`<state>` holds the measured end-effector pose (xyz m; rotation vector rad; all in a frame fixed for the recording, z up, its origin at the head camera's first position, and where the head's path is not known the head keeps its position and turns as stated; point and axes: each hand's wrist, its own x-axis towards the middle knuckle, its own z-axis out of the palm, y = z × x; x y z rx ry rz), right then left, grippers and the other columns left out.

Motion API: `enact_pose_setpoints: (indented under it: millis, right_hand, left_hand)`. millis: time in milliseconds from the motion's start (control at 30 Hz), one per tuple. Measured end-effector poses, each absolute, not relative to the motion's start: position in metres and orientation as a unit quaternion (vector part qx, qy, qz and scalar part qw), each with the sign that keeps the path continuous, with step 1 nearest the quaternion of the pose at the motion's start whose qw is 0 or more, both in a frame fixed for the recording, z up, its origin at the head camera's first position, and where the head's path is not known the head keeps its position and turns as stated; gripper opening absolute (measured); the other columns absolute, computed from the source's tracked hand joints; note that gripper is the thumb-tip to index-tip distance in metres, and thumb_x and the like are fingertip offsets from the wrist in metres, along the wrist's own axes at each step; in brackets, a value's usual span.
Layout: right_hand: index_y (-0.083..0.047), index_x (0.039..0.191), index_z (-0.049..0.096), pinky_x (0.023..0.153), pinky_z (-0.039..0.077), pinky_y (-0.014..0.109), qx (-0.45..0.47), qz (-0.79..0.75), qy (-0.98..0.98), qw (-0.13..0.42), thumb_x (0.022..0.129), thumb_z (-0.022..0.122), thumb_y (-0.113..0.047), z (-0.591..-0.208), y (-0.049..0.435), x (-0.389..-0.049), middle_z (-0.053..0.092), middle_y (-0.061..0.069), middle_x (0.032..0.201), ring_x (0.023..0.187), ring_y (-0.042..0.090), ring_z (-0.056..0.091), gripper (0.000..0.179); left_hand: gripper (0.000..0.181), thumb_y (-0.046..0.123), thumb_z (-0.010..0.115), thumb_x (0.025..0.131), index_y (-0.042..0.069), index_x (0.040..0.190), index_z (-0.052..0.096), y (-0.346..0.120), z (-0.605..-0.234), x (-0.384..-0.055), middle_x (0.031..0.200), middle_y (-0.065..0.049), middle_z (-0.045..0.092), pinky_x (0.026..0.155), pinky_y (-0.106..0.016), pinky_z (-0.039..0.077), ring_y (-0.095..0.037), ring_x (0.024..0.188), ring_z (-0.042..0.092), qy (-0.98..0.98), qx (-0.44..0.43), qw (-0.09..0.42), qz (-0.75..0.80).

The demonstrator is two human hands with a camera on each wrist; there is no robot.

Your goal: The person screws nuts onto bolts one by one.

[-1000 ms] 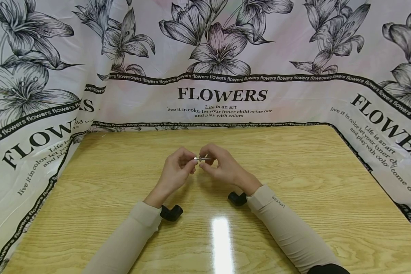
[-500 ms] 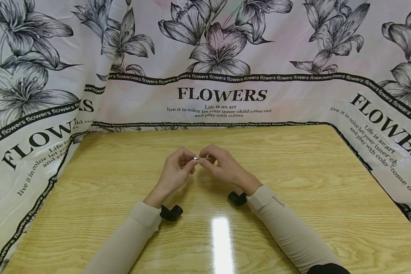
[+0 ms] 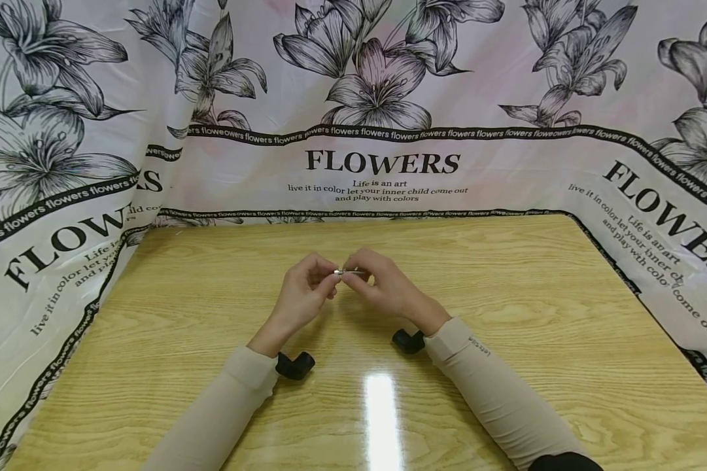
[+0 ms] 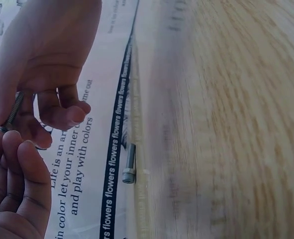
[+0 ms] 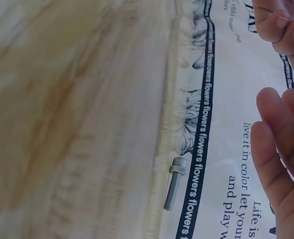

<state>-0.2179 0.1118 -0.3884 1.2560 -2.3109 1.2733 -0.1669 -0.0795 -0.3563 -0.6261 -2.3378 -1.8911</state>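
Note:
A small silver bolt (image 3: 338, 271) is held level between both hands above the table, its threaded shank (image 4: 16, 109) showing in the left wrist view. The left hand (image 3: 303, 294) pinches one end between thumb and fingers. From the other side, the right hand (image 3: 382, 284) grips with thumb and forefinger close to the left fingertips, the shank running behind its thumb. Fingers partly cover the bolt, so a nut on it cannot be made out. A socket head bolt with a ring under its head (image 5: 174, 184) also appears in both wrist views, apart from the fingers.
The wood-grain table (image 3: 506, 294) has a bright light reflection at its front. A flower-printed cloth (image 3: 377, 170) hangs along the back and both sides. Black wrist pieces (image 3: 295, 366) stick out from the beige sleeves (image 3: 212, 405).
The right thumb has moved up and closed onto the bolt beside the left fingertips. The left hand and both forearms stay where they were.

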Motion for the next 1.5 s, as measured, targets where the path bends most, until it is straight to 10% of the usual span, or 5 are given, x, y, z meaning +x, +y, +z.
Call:
enact_pose_setpoints:
  millis: [533,1000,1233,1500]
  right_hand:
    - [-0.012,0.107,0.063,0.071,0.05,0.03,0.388,0.438,-0.806,0.086,0.09,0.067,-0.018,-0.386,0.118,-0.218,0.061,-0.003,0.101,0.081,0.011,0.057,0.018]
    - [-0.01,0.097,0.063,0.066,0.051,0.031,0.401,0.445,-0.793,0.112,0.09,0.066,-0.007,-0.386,0.118,-0.219,0.061,-0.001,0.094,0.074,0.012,0.057,0.009]
    - [-0.009,0.097,0.063,0.066,0.05,0.027,0.403,0.444,-0.792,0.114,0.09,0.065,-0.005,-0.385,0.118,-0.22,0.06,-0.001,0.093,0.072,0.012,0.057,0.008]
    - [-0.009,0.095,0.064,0.065,0.05,0.026,0.411,0.446,-0.784,0.133,0.091,0.065,-0.007,-0.386,0.117,-0.22,0.061,-0.001,0.091,0.071,0.011,0.056,0.005]
  left_hand:
    - [0.01,-0.004,0.058,0.092,-0.006,0.102,0.057,-0.082,-0.375,-0.179,0.091,-0.02,0.062,0.061,-0.027,0.052,-0.037,0.072,0.059,-0.757,-0.197,0.036,-0.622]
    - [0.008,0.0,0.06,0.093,0.002,0.1,0.058,-0.086,-0.386,-0.187,0.09,-0.02,0.062,0.065,-0.054,0.052,-0.024,0.069,0.06,-0.759,-0.2,0.049,-0.618]
    - [0.008,0.001,0.06,0.093,0.001,0.1,0.058,-0.086,-0.385,-0.187,0.088,-0.017,0.061,0.063,-0.048,0.053,-0.036,0.072,0.06,-0.756,-0.201,0.058,-0.62]
    - [0.023,0.005,0.066,0.09,0.003,0.11,0.057,-0.086,-0.385,-0.187,0.09,-0.011,0.062,0.065,-0.03,0.051,-0.019,0.075,0.06,-0.79,-0.209,0.075,-0.572]
